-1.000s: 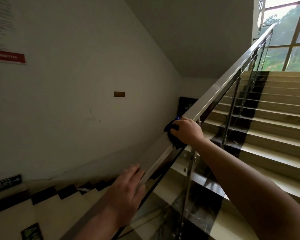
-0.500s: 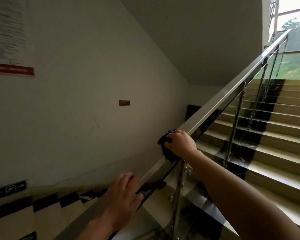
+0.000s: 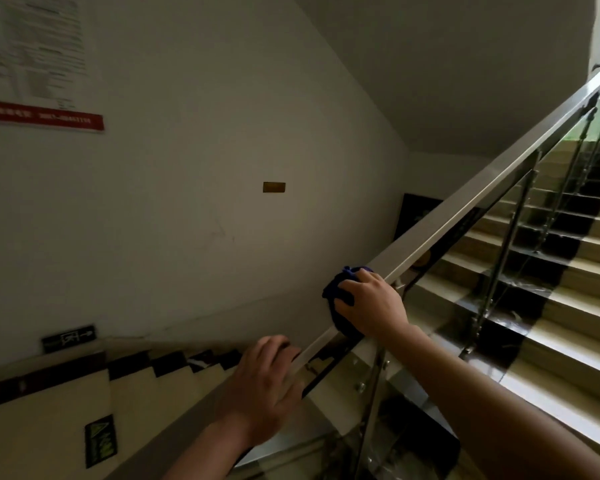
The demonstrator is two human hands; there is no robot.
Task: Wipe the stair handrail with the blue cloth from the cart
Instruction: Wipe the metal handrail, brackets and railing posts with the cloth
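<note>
A steel handrail runs diagonally from lower left up to the top right. My right hand presses a bunched dark blue cloth around the rail at mid-frame, fingers wrapped over it. Lower down the same rail, my left hand rests on top with fingers curled over the metal. Much of the cloth is hidden under my right hand.
Glass panels on steel posts hang under the rail. Beige steps with black edging climb to the right; another flight drops to the left. A white wall carries a notice board, a small brass plate and an exit sign.
My right hand has slid the cloth down the rail toward me, closing the gap to my left hand. The view has tilted upward and to the left.
</note>
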